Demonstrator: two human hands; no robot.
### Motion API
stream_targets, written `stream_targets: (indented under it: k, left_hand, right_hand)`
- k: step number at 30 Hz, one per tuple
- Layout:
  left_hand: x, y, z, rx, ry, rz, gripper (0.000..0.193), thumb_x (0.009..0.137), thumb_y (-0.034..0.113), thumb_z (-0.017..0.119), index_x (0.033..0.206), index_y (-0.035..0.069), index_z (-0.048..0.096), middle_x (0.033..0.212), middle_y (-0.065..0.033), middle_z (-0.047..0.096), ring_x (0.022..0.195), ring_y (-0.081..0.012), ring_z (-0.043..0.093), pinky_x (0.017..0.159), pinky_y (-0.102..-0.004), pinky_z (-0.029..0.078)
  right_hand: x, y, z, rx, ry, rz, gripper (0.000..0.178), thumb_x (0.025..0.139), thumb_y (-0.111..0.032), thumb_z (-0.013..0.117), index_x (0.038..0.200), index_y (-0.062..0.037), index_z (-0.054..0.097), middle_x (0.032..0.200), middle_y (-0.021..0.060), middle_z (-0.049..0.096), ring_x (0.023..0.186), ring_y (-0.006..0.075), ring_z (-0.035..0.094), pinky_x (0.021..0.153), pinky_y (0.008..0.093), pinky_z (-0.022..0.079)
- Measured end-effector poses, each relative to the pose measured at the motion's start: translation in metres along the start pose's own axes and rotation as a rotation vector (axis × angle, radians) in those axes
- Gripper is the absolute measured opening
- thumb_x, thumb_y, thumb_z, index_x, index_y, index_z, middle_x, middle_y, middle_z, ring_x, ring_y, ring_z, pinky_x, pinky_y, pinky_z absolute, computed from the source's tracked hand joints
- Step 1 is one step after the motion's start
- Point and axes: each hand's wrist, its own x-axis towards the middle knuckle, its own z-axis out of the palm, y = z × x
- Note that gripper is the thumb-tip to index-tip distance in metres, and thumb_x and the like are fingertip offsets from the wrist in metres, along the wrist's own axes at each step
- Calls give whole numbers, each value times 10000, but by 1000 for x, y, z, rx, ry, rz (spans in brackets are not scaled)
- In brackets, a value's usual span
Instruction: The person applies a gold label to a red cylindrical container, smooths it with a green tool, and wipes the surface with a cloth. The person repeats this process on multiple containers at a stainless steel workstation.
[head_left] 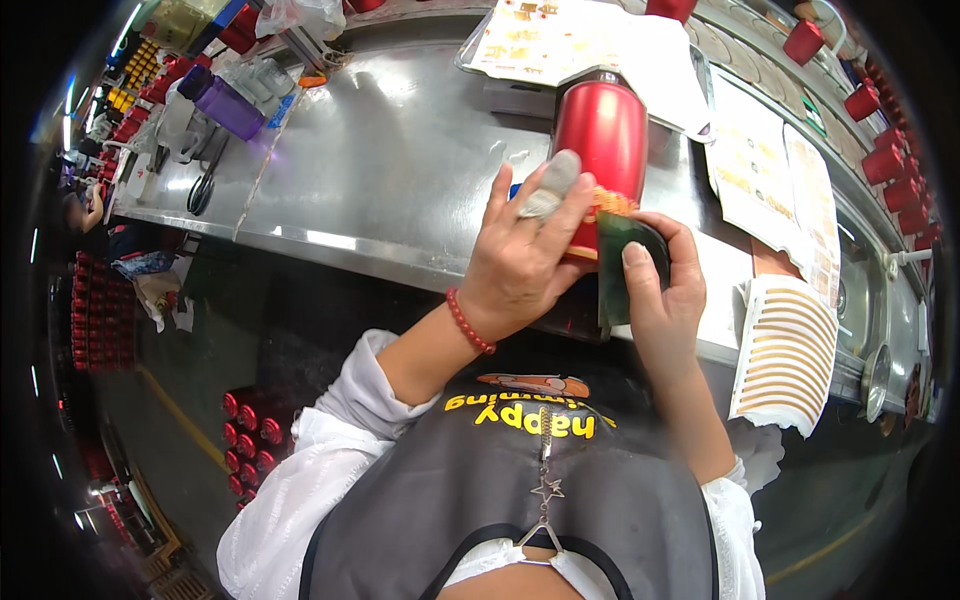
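Note:
A shiny red metal cylinder, probably a bottle or canister, lies at the bench's near edge with its dark end pointing away from me. Gold decoration shows near its closer end. My left hand is against the cylinder's left side, gripping it with the index finger pressed along the decoration; the thumb is partly hidden. Greyish-white covers wrap some of its fingertips. Between thumb and fingers, my right hand pinches a dark green flat piece, its edge against the cylinder beside the decoration.
Decal sheets lie on a tray beyond the cylinder, with more sheets at the right. A striped sheet overhangs the bench edge. Scissors and a purple bottle are at the left. Red cylinders stand below.

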Motion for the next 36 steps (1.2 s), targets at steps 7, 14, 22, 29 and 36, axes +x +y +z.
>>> stream_targets:
  k: [7,14,22,29,36]
  left_hand:
    - [1,5,-14,157,13,-105,804,814,319,781,1483,48,426,1118,-156,680,1376,-412,434,1163,-574,268]
    - [-24,-20,0,-205,27,-145,755,854,284,752,1500,77,421,1259,-182,640,1372,-410,446,1162,-592,253]
    - [17,2,-5,88,-74,125,822,797,297,785,1512,123,419,1453,-159,519,1405,-412,399,1164,-586,249]
    - [-15,-12,-4,65,7,-114,860,834,361,780,1520,46,369,1465,-191,497,1380,-444,422,1158,-628,218]
    - [-8,-19,7,40,-39,-34,909,867,463,720,1544,10,317,1543,-239,401,1429,-396,396,1187,-578,196]
  right_hand:
    - [-4,5,-4,0,-24,55,233,966,-91,573,1175,11,575,971,90,647,864,137,602,784,279,501]
    - [-2,5,-6,10,-35,18,236,964,-90,578,1179,6,572,973,75,642,866,128,595,792,273,496]
    - [-7,10,-8,48,-10,23,223,962,-82,574,1169,1,577,922,58,637,807,109,577,738,261,488]
    - [-6,11,-12,88,-43,44,216,963,-67,565,1167,1,580,887,69,665,791,124,619,727,276,515]
    - [-5,17,-32,-31,-103,73,250,965,-89,584,1196,5,584,952,82,650,858,128,597,807,270,497]
